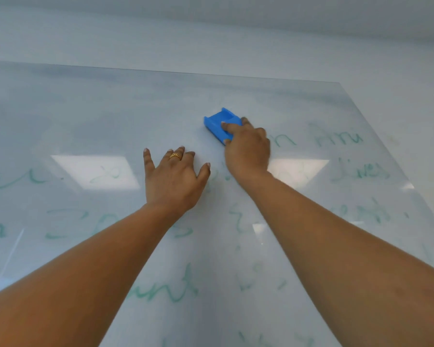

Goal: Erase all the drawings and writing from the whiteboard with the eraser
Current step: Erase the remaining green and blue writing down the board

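Hands both down on the board. Left hand (172, 180) lies flat, palm down, fingers straight and spread, holding nothing; it presses on the whiteboard (110, 116) near the middle; gold ring (175, 156) on one finger. Faint green writing (13, 180) runs to its left and passes under my left forearm.

Just right of that hand and farther up the board, the blue eraser (218, 122) sits flat on the surface. Right hand (247, 149) grips its near end, fingers curled over the top; the far end stands free of the hand. More green words (338, 137) lie to the right of this hand, with further rows below.

Judgement: the top band around the eraser looks mostly wiped, a bluish haze left on it; most lower rows are untouched, so the job is well short of done.

Risks from here:
- both forearms cross unerased rows; dragging them would smear ink over board and skin;
- the grip is on one end of the eraser only; uneven pressure could lift the far edge and leave streaks;
- the haze suggests ink is being spread, not lifted; a loaded eraser would make this worse;
- bright ceiling reflections (95, 171) sit over faint strokes; these could be missed;
- the board looks thin and glossy; if the left hand eases off, it may slide under the stroke.
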A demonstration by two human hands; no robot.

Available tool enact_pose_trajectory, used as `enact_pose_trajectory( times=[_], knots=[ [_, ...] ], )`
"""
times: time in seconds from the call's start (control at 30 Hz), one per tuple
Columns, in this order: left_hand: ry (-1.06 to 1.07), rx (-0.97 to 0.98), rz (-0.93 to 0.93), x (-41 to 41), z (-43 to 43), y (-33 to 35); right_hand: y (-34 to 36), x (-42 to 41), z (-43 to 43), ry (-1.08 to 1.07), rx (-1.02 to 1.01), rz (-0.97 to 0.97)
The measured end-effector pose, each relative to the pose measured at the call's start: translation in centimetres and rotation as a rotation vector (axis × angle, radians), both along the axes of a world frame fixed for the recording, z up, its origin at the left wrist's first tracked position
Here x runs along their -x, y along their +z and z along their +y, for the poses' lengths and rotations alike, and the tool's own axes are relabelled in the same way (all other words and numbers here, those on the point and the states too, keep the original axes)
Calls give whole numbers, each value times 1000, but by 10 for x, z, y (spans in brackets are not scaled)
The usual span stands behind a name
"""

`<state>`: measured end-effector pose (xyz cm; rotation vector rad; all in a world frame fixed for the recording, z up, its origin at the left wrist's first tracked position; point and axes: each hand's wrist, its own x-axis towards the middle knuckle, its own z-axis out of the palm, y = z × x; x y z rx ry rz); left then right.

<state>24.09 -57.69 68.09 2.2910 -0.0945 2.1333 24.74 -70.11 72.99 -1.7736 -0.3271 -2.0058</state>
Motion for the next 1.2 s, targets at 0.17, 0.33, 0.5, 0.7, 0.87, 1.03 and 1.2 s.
enact_pose_trajectory(
  times=[0.17, 0.33, 0.5, 0.7, 0.87, 1.03, 1.2],
  knots=[
    [-10, 36, -38, -5, -4, -1, -14, 0, 17, 17, 218, -44],
    [-14, 119, -45, -9, -24, 3, -8, 2, -7, 59, 268, -4],
    [-3, 118, -15, -11, -54, 4, -5, 1, -41, 65, 226, 21],
    [4, 28, 24, -12, -100, 10, 1, -3, -98, 83, 134, 88],
    [7, -60, 50, -11, -146, 18, 10, -6, -145, 66, 77, 107],
    [33, -74, 124, -11, -171, 21, 16, -13, -184, 42, 10, 107],
    [54, -43, 89, -13, -179, 19, 19, -19, -224, -53, 2, 128]
  ],
)
